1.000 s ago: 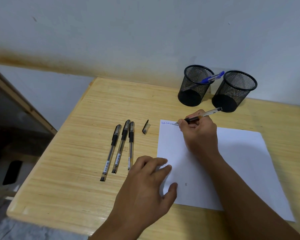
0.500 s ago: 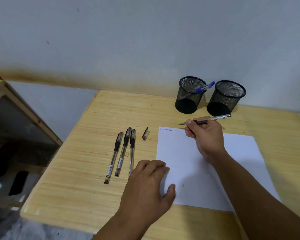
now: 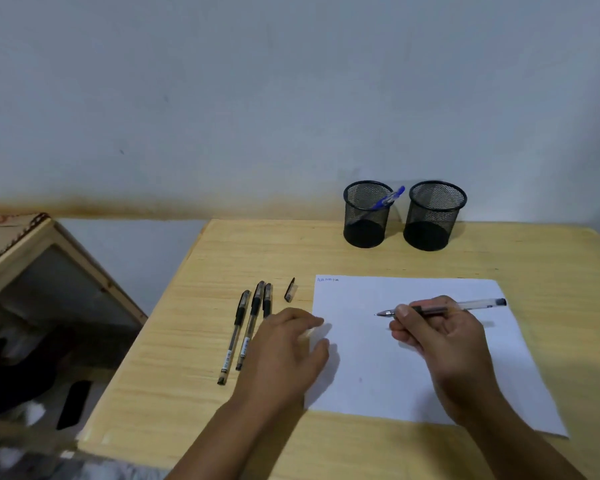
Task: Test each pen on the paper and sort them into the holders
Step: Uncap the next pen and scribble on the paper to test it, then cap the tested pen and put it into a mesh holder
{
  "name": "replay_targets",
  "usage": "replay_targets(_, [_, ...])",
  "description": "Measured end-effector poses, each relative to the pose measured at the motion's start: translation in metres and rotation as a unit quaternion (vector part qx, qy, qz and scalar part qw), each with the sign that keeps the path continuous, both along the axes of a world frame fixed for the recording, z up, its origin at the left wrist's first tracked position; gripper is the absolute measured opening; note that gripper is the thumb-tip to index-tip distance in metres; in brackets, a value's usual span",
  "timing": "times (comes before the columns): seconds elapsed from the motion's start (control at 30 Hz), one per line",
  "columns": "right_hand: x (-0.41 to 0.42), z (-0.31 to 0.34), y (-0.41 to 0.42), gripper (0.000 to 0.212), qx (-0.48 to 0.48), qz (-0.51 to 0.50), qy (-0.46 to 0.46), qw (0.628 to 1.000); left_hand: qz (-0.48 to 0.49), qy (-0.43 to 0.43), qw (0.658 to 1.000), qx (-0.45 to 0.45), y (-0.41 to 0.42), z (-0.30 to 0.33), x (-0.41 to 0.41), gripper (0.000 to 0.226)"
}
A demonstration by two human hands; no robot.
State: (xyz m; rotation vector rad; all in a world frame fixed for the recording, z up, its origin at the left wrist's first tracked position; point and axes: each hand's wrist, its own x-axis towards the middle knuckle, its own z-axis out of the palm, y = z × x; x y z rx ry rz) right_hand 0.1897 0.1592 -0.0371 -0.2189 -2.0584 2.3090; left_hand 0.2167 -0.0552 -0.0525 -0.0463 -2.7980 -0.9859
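My right hand [image 3: 440,337] grips an uncapped clear pen [image 3: 471,304] above the middle of the white paper [image 3: 378,358], tip pointing left and off the sheet. A short scribble [image 3: 327,279] marks the paper's top left corner. My left hand [image 3: 284,355] hovers blurred at the paper's left edge, fingers apart, holding nothing, covering the lower part of one pen. Three capped black pens [image 3: 245,327] lie side by side left of the paper, with a loose cap [image 3: 290,291] beside them. Two black mesh holders stand at the back: the left holder [image 3: 365,216] contains a blue pen [image 3: 388,199], and the right holder [image 3: 433,216] looks empty.
The wooden table [image 3: 187,341] stands against a pale wall. Its left edge drops to a floor area with a framed panel [image 3: 49,271] leaning there and dark items below.
My right hand drew back from the paper's top edge to its middle with the pen. My left hand lifted and shifted off the paper toward the pens. The view tilted up.
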Motion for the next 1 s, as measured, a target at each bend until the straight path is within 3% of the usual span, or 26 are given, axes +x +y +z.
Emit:
replay_targets(0.13, [0.016,0.005,0.013,0.007,-0.013,0.001,0.024,1.000,0.120,0.007,0.993,0.018,-0.005,0.004,-0.037,0.026])
replay_targets(0.23, [0.025,0.007,0.017,0.006,-0.018,0.005,0.024,1.000,0.170,-0.008,0.984,-0.056,-0.018,-0.001,-0.061,0.034])
replay_targets(0.37, [0.035,0.010,0.031,0.005,-0.008,-0.010,0.023,1.000,0.195,-0.084,0.966,-0.150,-0.020,-0.002,-0.075,0.032])
replay_targets(0.5, [0.036,0.012,0.041,0.006,-0.017,-0.037,0.025,0.999,0.194,-0.081,0.962,-0.173,-0.014,0.003,-0.077,0.028])
replay_targets(0.6, [0.035,0.017,0.043,0.005,-0.030,-0.036,0.030,0.998,0.168,-0.038,0.979,-0.112,-0.003,0.014,-0.064,0.023])
replay_targets(0.7, [0.033,0.023,0.041,0.005,-0.038,-0.027,0.040,0.998,0.103,-0.019,0.994,0.041,0.019,0.031,-0.038,0.016])
replay_targets(0.8, [0.032,0.030,0.037,0.006,-0.025,-0.009,0.053,0.998,0.049,-0.023,0.986,0.161,0.040,0.043,-0.014,0.018])
replay_targets(1.0, [0.035,0.038,0.030,0.008,-0.012,0.029,0.070,0.997,-0.011,0.008,0.985,0.173,0.060,0.053,0.013,0.024])
